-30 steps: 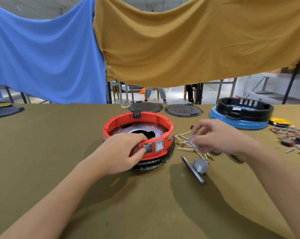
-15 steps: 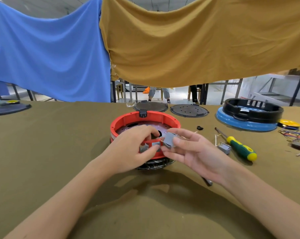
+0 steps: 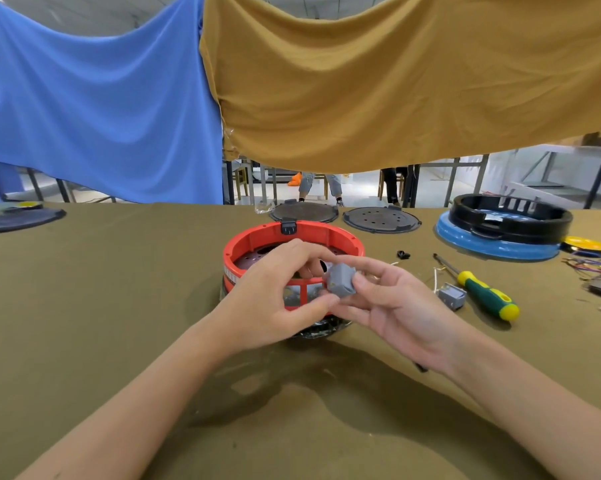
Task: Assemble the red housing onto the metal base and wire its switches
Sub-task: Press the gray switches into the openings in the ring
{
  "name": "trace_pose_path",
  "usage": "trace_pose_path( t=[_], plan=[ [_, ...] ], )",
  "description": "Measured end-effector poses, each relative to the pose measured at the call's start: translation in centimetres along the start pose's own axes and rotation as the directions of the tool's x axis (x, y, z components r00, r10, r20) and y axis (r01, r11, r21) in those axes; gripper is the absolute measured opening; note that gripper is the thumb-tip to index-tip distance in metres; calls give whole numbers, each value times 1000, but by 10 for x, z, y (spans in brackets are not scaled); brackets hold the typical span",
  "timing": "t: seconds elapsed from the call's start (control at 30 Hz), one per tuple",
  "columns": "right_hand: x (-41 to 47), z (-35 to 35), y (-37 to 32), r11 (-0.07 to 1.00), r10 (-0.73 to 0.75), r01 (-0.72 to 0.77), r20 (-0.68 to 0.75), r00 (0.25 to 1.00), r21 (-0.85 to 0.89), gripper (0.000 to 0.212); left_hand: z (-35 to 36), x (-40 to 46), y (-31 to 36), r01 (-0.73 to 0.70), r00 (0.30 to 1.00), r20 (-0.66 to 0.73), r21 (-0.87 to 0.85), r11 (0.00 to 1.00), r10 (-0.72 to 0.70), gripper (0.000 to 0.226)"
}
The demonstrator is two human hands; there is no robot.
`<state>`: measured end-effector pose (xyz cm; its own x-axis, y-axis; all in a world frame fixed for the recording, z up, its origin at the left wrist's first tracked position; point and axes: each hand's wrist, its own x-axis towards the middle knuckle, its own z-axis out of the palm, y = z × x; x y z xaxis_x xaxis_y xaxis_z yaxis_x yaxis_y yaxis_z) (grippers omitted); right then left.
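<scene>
Since a second ago right hand [image 3: 392, 306] has left the parts pile at right and come in front of the housing [image 3: 294, 244], now pinching a grey switch [image 3: 340, 279] between thumb and fingers, palm turned up; half a second back it was already there and has barely shifted. Left hand [image 3: 275, 299] stays on the near wall of the housing, fingers curled over the rim, thumb just under the switch, gripping that wall by the two rectangular cutouts. Switch sits just at the near rim, touching left fingertips; cannot tell if it touches the housing itself. Housing is red, round, upright on the base [image 3: 313, 332], only a dark edge of base showing below the hands. All on an olive-covered table [image 3: 119, 323]. Right of housing: second grey switch [image 3: 452, 296] lying on the table, just beside a green-yellow screwdriver [image 3: 482, 294], apart from the hands. Small black clip [image 3: 403, 254] near the housing's right side. Farther right, black ring on blue dish [image 3: 500, 247], loose wires [image 3: 596, 268] at the edge. Two dark round plates [image 3: 382, 220] behind housing. Blue cloth [image 3: 95, 109] and tan cloth [image 3: 396, 81] hang above.
</scene>
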<state>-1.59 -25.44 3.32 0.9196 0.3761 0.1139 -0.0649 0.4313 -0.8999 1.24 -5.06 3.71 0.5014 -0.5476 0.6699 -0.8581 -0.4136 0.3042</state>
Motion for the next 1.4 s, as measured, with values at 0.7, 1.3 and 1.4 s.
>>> trace_pose_path(
  t=[0.7,1.3,1.4],
  plan=[
    [-2,4,7,850,-384,284,-150,911,-444,34,3,1,-3,60,997,-32,-100,993,-63,42],
    [-4,-2,13,182,-714,417,172,678,-891,17,7,2,-1,83,987,-136,-34,996,-87,37],
    [-4,-2,12,154,-705,416,195,682,-896,16,8,1,-1,75,988,-135,-18,997,-77,35]
  ],
)
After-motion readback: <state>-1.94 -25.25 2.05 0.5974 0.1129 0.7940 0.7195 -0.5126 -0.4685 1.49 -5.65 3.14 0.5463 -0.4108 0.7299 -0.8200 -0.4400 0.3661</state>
